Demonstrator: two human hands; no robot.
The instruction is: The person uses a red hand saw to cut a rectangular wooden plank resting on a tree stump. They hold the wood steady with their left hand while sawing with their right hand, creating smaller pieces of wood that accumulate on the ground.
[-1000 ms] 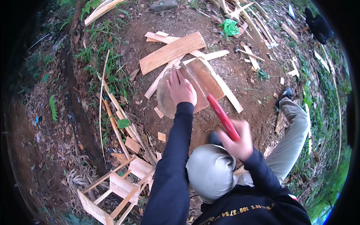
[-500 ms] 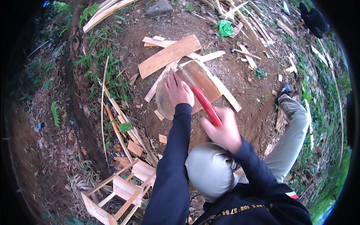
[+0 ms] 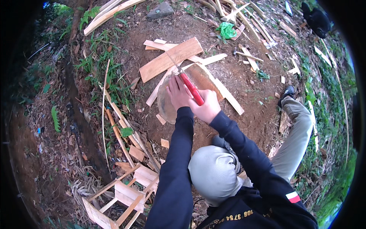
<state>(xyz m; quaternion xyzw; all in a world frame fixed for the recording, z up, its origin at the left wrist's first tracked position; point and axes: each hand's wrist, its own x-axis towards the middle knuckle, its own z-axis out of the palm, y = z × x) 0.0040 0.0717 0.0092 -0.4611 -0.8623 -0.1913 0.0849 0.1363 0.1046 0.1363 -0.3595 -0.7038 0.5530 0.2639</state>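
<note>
Scene: a round, flat-topped wooden chopping block (image 3: 179,100) on bare earth amid offcuts.
Left hand (image 3: 178,92): pressed on the block, apparently steadying a thin strip; its grip is hidden.
Right hand (image 3: 206,106): fist around a red-handled blade (image 3: 191,89).
Care: fingers belong clear of the edge.

Both dark-sleeved arms reach forward, close together. The left hand (image 3: 178,92) lies flat, fingers spread; the right hand (image 3: 207,107) is fisted beside it.

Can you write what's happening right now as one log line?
left hand: pressed on stump | right hand: grips red-handled blade | blade: down at stump
</note>
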